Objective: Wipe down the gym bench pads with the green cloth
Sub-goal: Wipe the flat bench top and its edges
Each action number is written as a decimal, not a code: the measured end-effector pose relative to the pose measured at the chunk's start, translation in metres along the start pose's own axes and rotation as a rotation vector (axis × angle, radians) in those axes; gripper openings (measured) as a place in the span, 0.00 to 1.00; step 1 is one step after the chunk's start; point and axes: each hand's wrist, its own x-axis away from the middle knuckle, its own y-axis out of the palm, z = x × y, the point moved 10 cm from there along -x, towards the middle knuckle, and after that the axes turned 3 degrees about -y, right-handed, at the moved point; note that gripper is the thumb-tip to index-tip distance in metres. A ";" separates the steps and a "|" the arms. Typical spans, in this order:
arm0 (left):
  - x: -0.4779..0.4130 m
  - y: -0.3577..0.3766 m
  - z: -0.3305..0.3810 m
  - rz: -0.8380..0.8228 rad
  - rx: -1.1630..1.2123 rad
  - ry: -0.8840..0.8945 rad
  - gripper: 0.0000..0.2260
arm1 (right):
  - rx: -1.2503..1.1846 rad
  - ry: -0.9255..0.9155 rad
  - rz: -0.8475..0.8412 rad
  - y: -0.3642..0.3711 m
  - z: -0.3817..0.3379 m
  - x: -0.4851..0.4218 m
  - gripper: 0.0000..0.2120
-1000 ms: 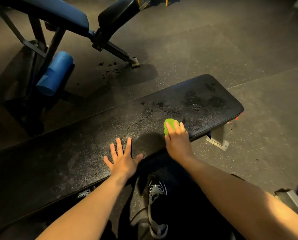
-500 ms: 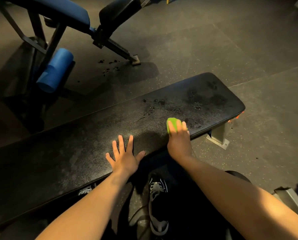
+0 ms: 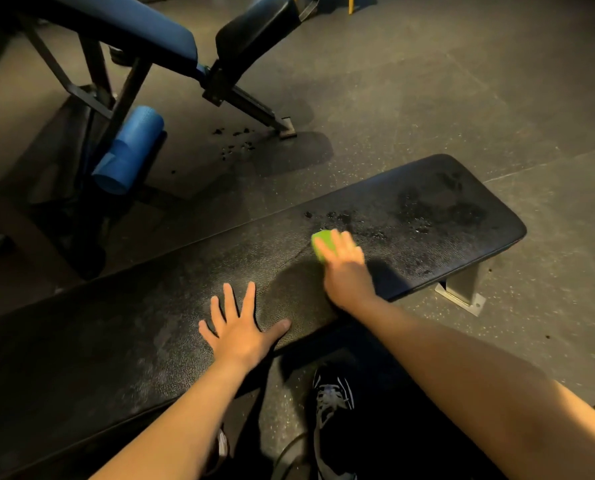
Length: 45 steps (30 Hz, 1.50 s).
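A long black flat bench pad [image 3: 116,337] runs from the lower left to the right, dusty grey in the middle and spotted with dark wet marks toward its right end. My left hand [image 3: 240,329] lies flat on the pad's near edge with fingers spread. My right hand [image 3: 346,268], blurred, presses a small green cloth [image 3: 320,242] onto the pad with straight fingers; only the cloth's far left part shows beyond the fingertips.
A second bench with a blue pad [image 3: 126,26], a black pad [image 3: 254,32] and a blue foam roller [image 3: 129,150] stands at the upper left on a dark metal frame. Dark crumbs lie on the rubber floor [image 3: 427,81]. My shoe [image 3: 334,403] is below the bench.
My right hand has slid the green cloth away from the pad's near edge, further onto the pad toward the wet spots. My left hand stays planted.
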 end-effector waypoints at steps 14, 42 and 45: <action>-0.005 -0.029 0.001 0.213 0.070 0.031 0.32 | 0.038 -0.300 -0.131 0.033 -0.074 -0.016 0.29; -0.067 -0.037 -0.025 0.124 0.150 -0.035 0.50 | -0.056 -0.516 -0.378 0.085 -0.193 -0.099 0.28; -0.066 -0.039 -0.024 0.147 0.174 -0.021 0.48 | -0.001 -0.479 -0.350 0.079 -0.165 -0.102 0.29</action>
